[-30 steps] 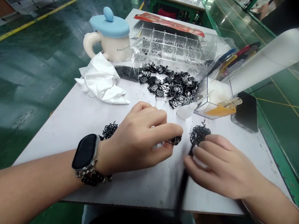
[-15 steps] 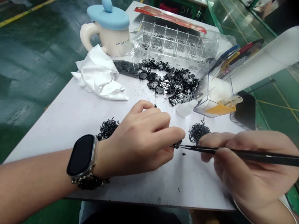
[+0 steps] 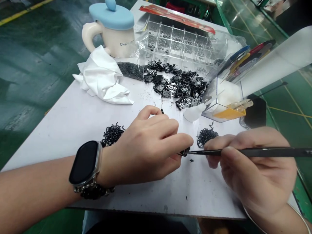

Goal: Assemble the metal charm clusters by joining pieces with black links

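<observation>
My left hand (image 3: 148, 148) is closed over the middle of the table, pinching a small black part (image 3: 184, 151) between thumb and index finger. Most of that part is hidden by the fingers. My right hand (image 3: 253, 165) grips black tweezers (image 3: 258, 152), whose tips point left and touch or nearly touch the part's right edge. A small pile of black curved pieces (image 3: 206, 136) lies just behind the tweezers. Another such pile (image 3: 113, 133) sits by my left wrist. One small dark fragment (image 3: 191, 160) rests below the tips.
Behind my hands lies a heap of black parts (image 3: 185, 86). A clear compartment box (image 3: 177, 45), a lidded mug (image 3: 119, 39), crumpled white tissue (image 3: 101, 78) and a bag of black pieces (image 3: 131, 70) stand around it. A clear holder (image 3: 223, 112) with tools is at right.
My right hand has shifted slightly left and turned, so the tweezers lie more level. Their tips stay at the part's edge. The left hand has hardly moved.
</observation>
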`<action>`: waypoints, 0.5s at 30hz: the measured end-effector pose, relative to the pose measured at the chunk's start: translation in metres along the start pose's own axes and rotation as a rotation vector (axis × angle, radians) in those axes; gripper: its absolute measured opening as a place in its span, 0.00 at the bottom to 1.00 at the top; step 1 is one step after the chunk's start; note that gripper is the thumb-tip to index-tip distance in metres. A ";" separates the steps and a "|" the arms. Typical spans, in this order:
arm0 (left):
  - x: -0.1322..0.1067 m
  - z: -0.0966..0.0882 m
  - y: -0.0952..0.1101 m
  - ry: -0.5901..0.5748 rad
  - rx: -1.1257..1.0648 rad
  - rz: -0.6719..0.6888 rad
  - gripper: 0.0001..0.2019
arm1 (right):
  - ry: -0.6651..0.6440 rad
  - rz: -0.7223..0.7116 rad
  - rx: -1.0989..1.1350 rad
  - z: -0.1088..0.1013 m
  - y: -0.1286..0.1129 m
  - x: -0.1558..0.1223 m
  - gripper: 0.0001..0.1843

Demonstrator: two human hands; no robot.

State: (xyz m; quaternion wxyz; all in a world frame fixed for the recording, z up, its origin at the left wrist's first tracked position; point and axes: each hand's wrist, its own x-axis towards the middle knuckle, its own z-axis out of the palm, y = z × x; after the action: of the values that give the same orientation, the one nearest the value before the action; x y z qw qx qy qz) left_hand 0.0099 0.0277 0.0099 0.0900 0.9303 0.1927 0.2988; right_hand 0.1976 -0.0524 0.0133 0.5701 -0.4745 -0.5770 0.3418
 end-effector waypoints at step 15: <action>-0.001 -0.002 0.001 -0.024 0.059 0.122 0.04 | -0.029 -0.165 -0.265 -0.010 -0.007 0.000 0.06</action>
State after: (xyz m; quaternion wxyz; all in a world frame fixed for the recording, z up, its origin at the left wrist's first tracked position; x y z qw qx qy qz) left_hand 0.0079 0.0265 0.0111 0.0466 0.9461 0.1433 0.2867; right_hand 0.2065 -0.0565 0.0208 0.5203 -0.4916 -0.6623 0.2213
